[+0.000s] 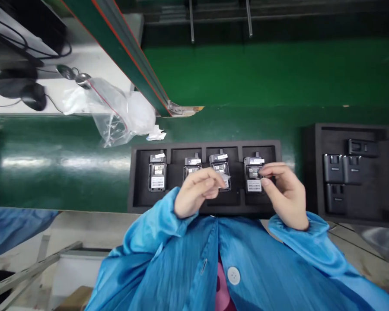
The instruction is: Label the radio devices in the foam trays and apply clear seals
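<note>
A black foam tray (205, 209) in front of me holds several black handheld devices in its compartments, each showing an open bay and a white barcode label. My left hand (197, 190) is closed in a pinch over the middle of the tray. A small piece of thin clear film (226, 177) shows at its fingertips, above the third device (219, 159). My right hand (287, 196) reaches to the rightmost device (254, 172), thumb and forefinger curled beside its bay with a small gap between them. Part of the second device (192, 161) is hidden by my left hand.
At the right stands another black foam tray (320, 172) with several black battery-like blocks (333, 167). A clear plastic bag (116, 116) and a crumpled white scrap (156, 133) lie at the left back. A green partition rail (132, 56) ends at the green bench (68, 164).
</note>
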`<state>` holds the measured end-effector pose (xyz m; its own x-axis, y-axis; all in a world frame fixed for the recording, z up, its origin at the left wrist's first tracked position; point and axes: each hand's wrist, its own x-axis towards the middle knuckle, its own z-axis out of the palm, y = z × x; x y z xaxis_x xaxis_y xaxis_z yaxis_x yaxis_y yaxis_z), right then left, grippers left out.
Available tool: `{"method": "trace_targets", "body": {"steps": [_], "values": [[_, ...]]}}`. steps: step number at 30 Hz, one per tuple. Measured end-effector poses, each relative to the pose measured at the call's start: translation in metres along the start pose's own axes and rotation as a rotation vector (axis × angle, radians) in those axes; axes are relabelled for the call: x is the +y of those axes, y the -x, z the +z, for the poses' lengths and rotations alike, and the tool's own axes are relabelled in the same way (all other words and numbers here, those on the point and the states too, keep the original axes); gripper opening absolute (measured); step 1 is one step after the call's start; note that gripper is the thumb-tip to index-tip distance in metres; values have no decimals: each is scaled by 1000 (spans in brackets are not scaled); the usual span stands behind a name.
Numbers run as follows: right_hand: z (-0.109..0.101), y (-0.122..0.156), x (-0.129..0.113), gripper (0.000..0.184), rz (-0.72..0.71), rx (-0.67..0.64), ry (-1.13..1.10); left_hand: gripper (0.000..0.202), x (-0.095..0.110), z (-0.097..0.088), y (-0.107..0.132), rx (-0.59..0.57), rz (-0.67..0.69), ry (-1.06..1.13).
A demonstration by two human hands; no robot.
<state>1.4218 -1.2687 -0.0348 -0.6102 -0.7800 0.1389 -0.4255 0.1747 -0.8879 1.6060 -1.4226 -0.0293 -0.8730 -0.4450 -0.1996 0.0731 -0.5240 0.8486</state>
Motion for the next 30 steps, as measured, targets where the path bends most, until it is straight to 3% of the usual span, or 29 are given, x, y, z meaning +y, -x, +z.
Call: {"method": "trace_targets", "body": {"steps": [2,4,10,23,30], "values": [[7,0,-13,10,-5,-132,-87,26,-14,11,-7,-26,-119,288],[12,-1,-20,10,0,-211,-124,23,-20,16,-12,-30,-182,436],[23,-4,-22,12,35,-217,-70,15,-19,19,-10,-78,-224,629],[26,-5,-20,12,-168,-119,57,21,-27,24,-14,-123,-214,675],[19,-6,-10,17,-414,-57,358,29,-35,27,-16,1,-157,519]]}}
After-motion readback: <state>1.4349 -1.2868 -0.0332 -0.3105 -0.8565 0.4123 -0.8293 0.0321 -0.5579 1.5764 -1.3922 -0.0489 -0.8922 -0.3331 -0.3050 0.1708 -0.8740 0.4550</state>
